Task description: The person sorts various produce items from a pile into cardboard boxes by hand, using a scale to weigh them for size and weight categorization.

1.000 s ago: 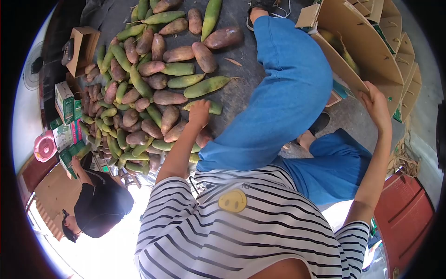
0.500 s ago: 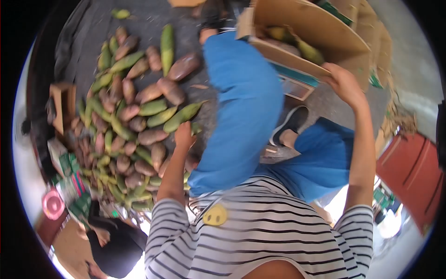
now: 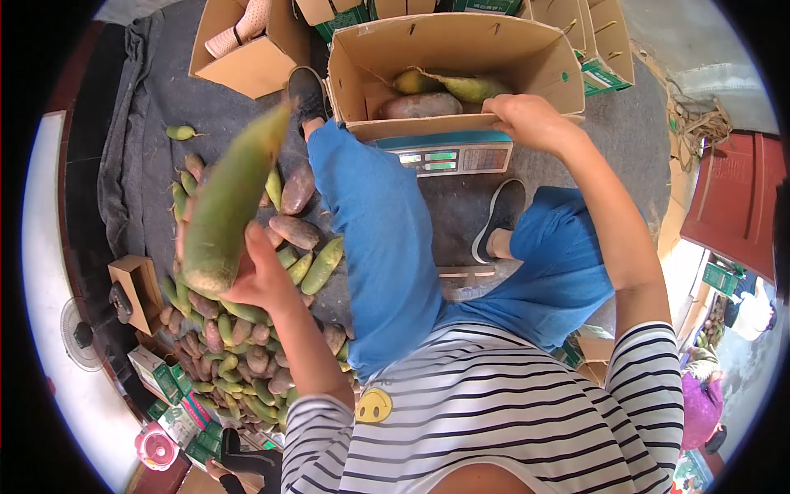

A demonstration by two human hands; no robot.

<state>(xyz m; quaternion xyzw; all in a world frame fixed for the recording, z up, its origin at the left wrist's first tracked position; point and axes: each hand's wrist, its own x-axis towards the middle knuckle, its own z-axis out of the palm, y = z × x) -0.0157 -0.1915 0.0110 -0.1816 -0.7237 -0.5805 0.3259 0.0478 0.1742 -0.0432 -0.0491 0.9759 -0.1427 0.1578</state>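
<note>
My left hand [image 3: 265,276] is wrapped round a large green radish [image 3: 226,218], raised above the floor with its tapered tip pointing up and right. At the near rim of an open cardboard box [image 3: 444,33], my right hand [image 3: 531,122] is closed on the edge. Inside that box lie a reddish-purple radish [image 3: 421,105] and green radishes [image 3: 476,88] with thin root ends. Beneath the box is a digital scale [image 3: 444,159] with lit displays.
A heap of green and purplish radishes [image 3: 255,362] spreads over the dark ground sheet at left. Another cardboard box [image 3: 247,70] holds a pinkish item. A small box [image 3: 140,284] and a fan [image 3: 81,333] stand far left. Other people are at the lower edges.
My left hand has lifted a green radish up from the heap. The view has shifted, bringing the box and scale nearer the middle. My right hand stays on the box rim.
</note>
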